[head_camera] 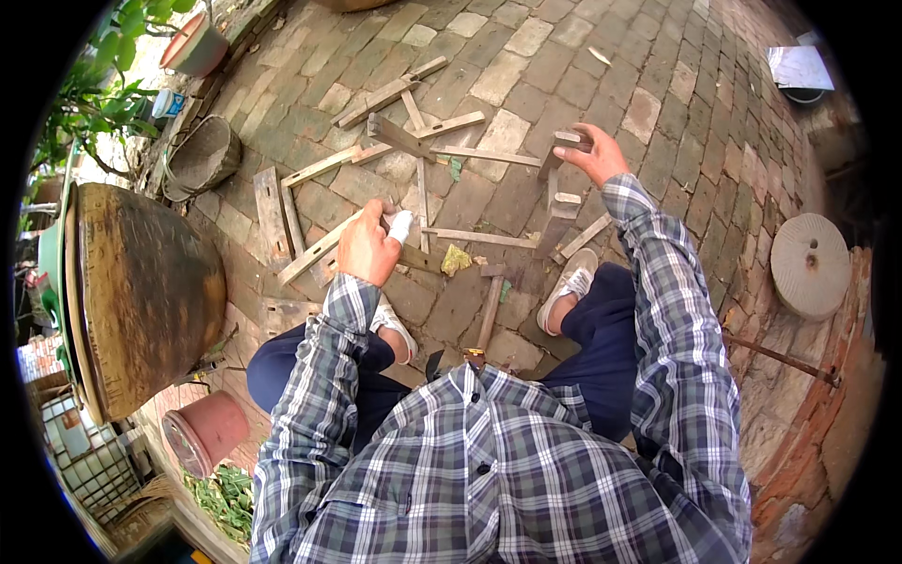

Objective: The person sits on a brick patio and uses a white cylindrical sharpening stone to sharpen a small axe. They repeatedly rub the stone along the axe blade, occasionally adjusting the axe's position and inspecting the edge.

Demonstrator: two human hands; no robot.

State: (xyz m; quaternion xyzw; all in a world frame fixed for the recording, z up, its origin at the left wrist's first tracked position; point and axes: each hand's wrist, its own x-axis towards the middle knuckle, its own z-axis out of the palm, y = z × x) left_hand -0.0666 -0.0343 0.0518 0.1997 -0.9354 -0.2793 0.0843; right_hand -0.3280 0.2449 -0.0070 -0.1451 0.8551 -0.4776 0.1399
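A partly joined wooden frame (486,154) of legs and thin rails stands on the bricks before me. My right hand (599,154) grips the top of its far right wooden leg (557,158), thumb on the near side. A second leg (557,218) stands nearer, below that hand. My left hand (370,243), with a white wrap on one digit, is closed around the near left wooden leg (416,259), partly hidden by the fingers. A hammer (491,303) lies between my shoes. Loose mortised wooden pieces (268,211) lie left of the frame.
More slotted wooden bars (387,95) lie beyond the frame. At left are a large glazed jar (148,303), a wicker basket (204,158) and a pink bucket (211,430). A round grooved stone (810,266) is at right. A dry yellow leaf (456,260) lies near the left hand.
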